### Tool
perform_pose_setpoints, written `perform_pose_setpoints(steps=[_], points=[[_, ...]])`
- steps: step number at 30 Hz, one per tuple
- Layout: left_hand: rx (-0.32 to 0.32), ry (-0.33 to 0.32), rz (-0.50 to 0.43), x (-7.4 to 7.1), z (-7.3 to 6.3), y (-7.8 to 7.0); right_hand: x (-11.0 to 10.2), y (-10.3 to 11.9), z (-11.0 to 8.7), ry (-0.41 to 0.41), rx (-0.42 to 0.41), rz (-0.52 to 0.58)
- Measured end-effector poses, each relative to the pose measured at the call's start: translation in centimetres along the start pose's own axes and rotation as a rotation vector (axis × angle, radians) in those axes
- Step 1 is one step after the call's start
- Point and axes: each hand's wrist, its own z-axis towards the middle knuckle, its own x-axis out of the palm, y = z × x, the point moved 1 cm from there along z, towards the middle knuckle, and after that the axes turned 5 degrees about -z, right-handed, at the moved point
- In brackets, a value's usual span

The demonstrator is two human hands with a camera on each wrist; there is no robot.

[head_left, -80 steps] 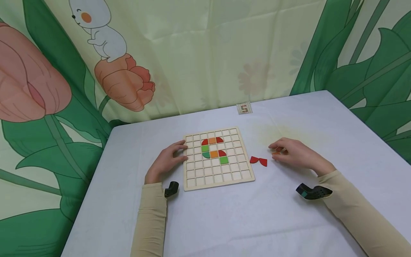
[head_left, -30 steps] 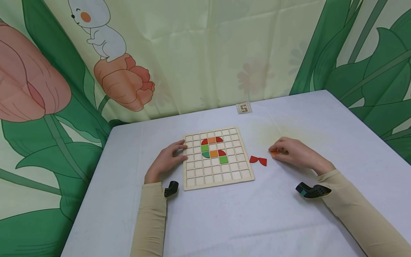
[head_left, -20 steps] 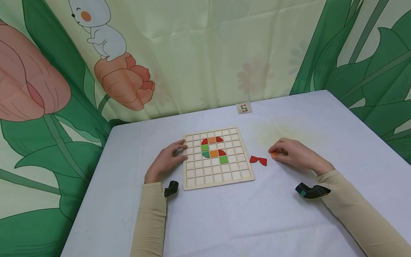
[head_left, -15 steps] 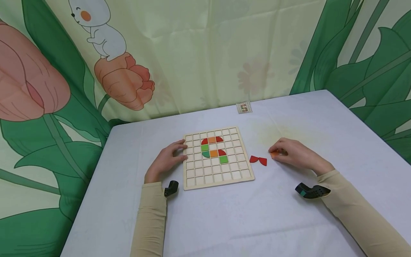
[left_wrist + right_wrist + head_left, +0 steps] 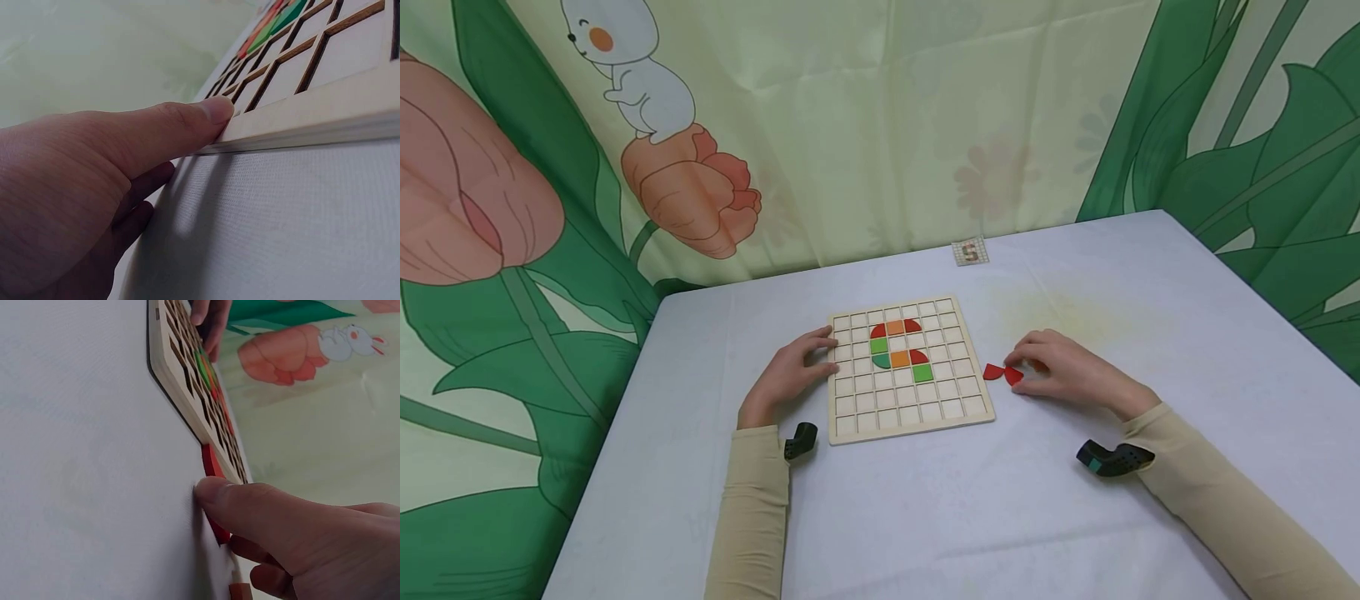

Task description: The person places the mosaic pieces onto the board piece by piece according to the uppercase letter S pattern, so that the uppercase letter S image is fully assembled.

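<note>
A square wooden grid board (image 5: 912, 426) lies on the table, with red, orange and green tiles set in several of its cells. My left hand (image 5: 787, 374) touches the board's left edge; in the left wrist view its straight thumb (image 5: 181, 128) rests on the rim. To the right of the board, my right hand (image 5: 1067, 372) pinches a red quarter-circle tile (image 5: 1013, 376) between thumb and index finger. Another red quarter-circle tile (image 5: 993, 372) lies just left of it, by the board. An orange tile (image 5: 1039, 366) shows partly behind the right fingers; whether they touch it I cannot tell.
A small card (image 5: 971, 252) with a grid and an S-shaped pattern lies near the table's back edge. A white cloth covers the table (image 5: 910, 517). Behind it hangs a curtain (image 5: 925, 125) printed with flowers and a white animal.
My right hand has moved left from the orange tile to the right-hand red quarter-circle tile, which it now pinches. The left hand and the board have stayed in place.
</note>
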Motion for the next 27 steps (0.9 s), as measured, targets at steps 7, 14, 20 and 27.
perform_pose_setpoints(steps=[7,14,20,27], points=[[0.003,-0.002,-0.003,-0.03,-0.13,-0.07,0.01,0.18,0.08,-0.022,-0.058,-0.028],[0.002,-0.003,-0.007,-0.09,-0.19,-0.19,0.03,-0.09,0.16,-0.033,-0.064,-0.033],[-0.009,0.001,-0.011,-0.02,-0.16,-0.06,-0.04,-0.07,0.21,-0.046,-0.07,-0.021],[-0.019,0.001,-0.008,0.05,-0.1,0.08,-0.1,-0.06,0.18,-0.048,-0.012,-0.015]])
